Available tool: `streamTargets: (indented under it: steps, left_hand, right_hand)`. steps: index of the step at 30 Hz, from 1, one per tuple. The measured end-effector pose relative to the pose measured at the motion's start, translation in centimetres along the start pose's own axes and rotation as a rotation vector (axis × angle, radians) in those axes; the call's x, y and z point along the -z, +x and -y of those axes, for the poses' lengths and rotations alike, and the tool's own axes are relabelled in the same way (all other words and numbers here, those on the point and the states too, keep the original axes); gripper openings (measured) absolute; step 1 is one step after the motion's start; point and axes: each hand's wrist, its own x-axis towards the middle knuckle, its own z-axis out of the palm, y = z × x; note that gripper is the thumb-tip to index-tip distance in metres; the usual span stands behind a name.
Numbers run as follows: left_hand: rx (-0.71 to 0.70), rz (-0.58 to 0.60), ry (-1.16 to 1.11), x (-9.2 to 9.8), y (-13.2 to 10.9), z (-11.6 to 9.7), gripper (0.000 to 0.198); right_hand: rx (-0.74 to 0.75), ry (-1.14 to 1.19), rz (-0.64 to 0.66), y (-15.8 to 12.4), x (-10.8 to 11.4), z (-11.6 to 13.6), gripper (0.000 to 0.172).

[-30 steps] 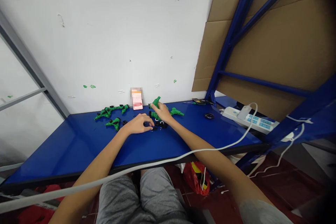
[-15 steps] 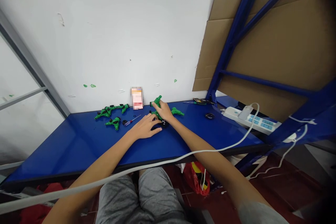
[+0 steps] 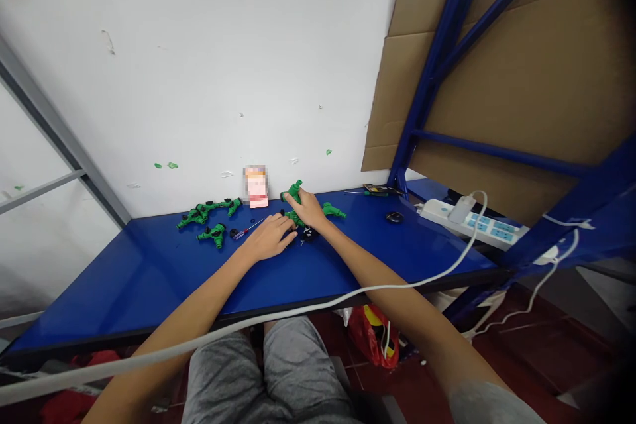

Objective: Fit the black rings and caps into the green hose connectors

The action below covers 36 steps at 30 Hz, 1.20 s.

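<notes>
1. My right hand (image 3: 309, 207) is curled over a green plastic hose splitter (image 3: 293, 191), which stands tilted up near the middle of the blue desk (image 3: 149, 291). The fingers look closed around it, though the hand hides part of it.
2. I'd guess it's light and stiff, and the ribbed arms shouldn't be too slippery. I'd take hold of the thick central body, not a thin arm.
3. My left hand (image 3: 268, 237) lies flat and loosely open, holding nothing, between a small screwdriver (image 3: 247, 230) and some black rubber parts (image 3: 309, 234).
4. My left forearm (image 3: 199, 298) and right forearm (image 3: 392, 271) reach in from the lower corners, wrists low.
5. More green splitters (image 3: 201, 214) sit to the left along the wall.
</notes>
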Motion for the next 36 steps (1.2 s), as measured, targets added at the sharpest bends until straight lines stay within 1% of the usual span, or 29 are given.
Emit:
streamTargets:
  steps: [5,9,12,14,17,20,26,32,36]
  left_hand:
    - [0.071,0.005,0.083,-0.2,-0.1,0.5,0.04]
    - [0.033,-0.013,0.097,-0.1,-0.2,0.2,0.048]
    - [0.0,0.035,0.099,-0.3,0.2,-0.4,0.053]
    - [0.005,0.076,0.106,-0.6,0.6,-0.8,0.054]
    - [0.021,0.099,0.114,-1.1,1.1,-1.0,0.056]
    - [0.029,0.107,0.11,-1.3,1.3,-0.9,0.057]
    - [0.055,0.1,0.115,-1.2,1.4,-0.6,0.056]
    - [0.039,0.067,0.077,-1.5,1.6,-0.6,0.048]
    - [0.048,0.061,0.054,-1.6,1.5,-0.8,0.051]
  right_hand:
    - [0.004,-0.015,-0.002,-0.1,0.1,0.2,0.034]
    - [0.011,-0.008,-0.008,0.0,0.2,0.3,0.035]
    - [0.008,-0.006,-0.01,0.0,0.3,0.3,0.034]
    - [0.005,-0.013,-0.006,0.1,0.4,0.3,0.034]
    - [0.005,-0.031,0.003,0.2,0.3,0.2,0.034]
    - [0.006,-0.04,0.013,0.2,0.1,0.1,0.034]
    - [0.019,-0.022,0.019,0.3,0.0,0.0,0.036]
    - [0.026,-0.016,0.009,0.5,-0.1,-0.2,0.034]
    - [0.016,-0.031,-0.001,0.5,0.2,0.0,0.035]
